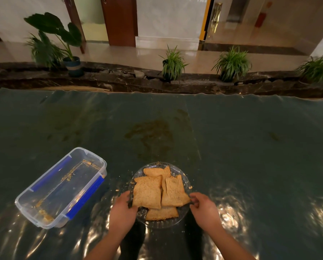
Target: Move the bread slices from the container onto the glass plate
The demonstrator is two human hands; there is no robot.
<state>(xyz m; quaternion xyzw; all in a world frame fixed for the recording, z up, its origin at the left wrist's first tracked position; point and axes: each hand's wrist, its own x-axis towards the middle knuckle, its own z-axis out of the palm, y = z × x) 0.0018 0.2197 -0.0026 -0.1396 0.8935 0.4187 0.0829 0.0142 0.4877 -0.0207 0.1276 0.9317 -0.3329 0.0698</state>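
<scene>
No labels or writing readable anywhere, incl. on the container (pixel 61 187). Glass plate (pixel 185 180) sits centre-front on the dark green table cover (pixel 250 147), and the bread slices (pixel 147 192) are all on it now, approx four, overlapping in a loose pile. Left hand (pixel 122 210) is at the plate's left edge, fingers curled and pinching the rim right by the near-left slice. Right hand (pixel 205 208) is at the plate's right edge, fingertips closed on the rim beside the corner of the right slice; can't tell if they touch bread too. The container lies left of the plate, well apart, lid off, clear w/ blue clips, only crumbs (pixel 44 215) inside. More crumbs scattered round the plate. A brownish stain (pixel 151 134) marks the cover beyond the plate. Further back, past the table edge, potted plants (pixel 172 64) line a dark stone ledge.
</scene>
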